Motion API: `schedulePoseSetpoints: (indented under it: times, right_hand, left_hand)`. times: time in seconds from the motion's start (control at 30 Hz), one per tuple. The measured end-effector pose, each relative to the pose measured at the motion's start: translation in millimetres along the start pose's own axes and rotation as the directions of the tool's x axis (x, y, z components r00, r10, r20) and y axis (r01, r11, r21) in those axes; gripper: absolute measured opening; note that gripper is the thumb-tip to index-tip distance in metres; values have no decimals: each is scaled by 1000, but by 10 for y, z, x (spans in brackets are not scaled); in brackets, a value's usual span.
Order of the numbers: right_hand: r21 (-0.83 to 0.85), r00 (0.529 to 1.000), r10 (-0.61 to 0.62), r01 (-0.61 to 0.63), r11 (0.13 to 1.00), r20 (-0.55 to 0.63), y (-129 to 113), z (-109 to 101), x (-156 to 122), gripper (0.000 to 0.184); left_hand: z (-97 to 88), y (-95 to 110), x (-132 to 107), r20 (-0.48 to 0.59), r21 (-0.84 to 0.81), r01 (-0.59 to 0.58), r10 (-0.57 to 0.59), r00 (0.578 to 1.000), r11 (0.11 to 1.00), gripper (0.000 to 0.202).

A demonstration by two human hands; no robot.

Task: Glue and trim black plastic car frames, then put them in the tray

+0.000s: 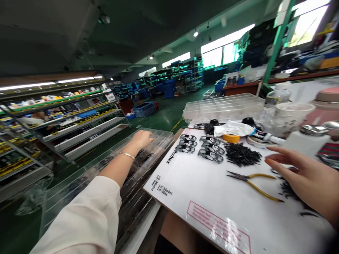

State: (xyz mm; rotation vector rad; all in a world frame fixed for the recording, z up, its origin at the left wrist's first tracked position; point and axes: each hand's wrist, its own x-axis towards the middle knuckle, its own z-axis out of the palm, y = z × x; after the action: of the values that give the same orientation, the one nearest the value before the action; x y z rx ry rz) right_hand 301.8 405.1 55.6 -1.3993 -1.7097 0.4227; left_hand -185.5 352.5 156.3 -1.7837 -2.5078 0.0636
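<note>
Clear plastic forms the tray, which in the head view lies left of the white board, its far part under the left hand. Its long axis slants from near left to far right, much as the left arm points. The left hand is by far the nearer to it; whether its fingers touch or grip anything there cannot be told.

The hands are well apart: the right hand hangs over the board's right side, fingers and thumb parted, nothing seen between them. Left of it lie the pliers, long axis across the board, nose pointing left toward the tray, yellow handles splayed toward the right hand. Just beyond the pliers sits the black pile.
</note>
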Motion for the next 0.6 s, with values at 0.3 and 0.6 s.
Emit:
schedulePoseSetpoints:
  times: [0.3, 0.6]
  right_hand:
    - [123, 995, -2, 14, 992, -97, -87, -132, -13, 27]
    - [126, 970, -35, 67, 990, -240, -89, -273, 18, 22]
  left_hand:
    - [484, 1913, -181, -24, -153, -630, 634, 773, 761, 53]
    - [602, 1947, 3, -45, -234, -534, 539, 841, 812, 40]
